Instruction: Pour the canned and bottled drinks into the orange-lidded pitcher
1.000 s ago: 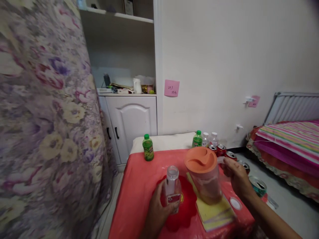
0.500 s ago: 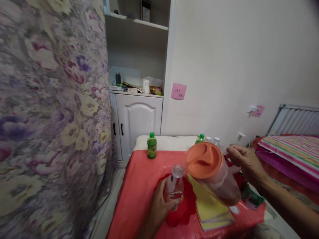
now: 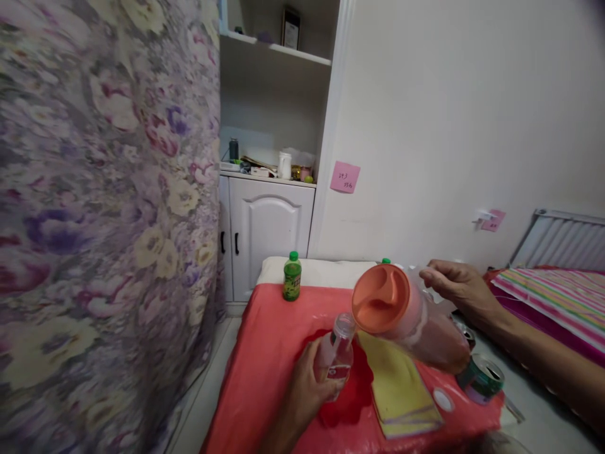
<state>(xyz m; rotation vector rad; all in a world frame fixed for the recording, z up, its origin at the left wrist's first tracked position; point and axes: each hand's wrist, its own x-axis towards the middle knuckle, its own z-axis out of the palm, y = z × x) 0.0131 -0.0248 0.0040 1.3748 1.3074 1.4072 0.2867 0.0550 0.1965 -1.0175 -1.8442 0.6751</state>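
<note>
The left hand (image 3: 305, 381) is partly closed, fingers and thumb wrapped around a clear glass bottle (image 3: 338, 362). The bottle is open at the top, near upright, above the red tray (image 3: 353, 413); whether its base touches the tray cannot be told. The right hand (image 3: 451, 284) is closed on the handle of the pitcher (image 3: 432, 340). The pitcher is tilted, with its orange lid (image 3: 380, 298) toward the bottle mouth; contact between the two cannot be confirmed. A yellow cloth (image 3: 401, 388) lies beside the tray on the red tablecloth (image 3: 267, 340). A green can (image 3: 481, 380) stands near the table's right edge.
</note>
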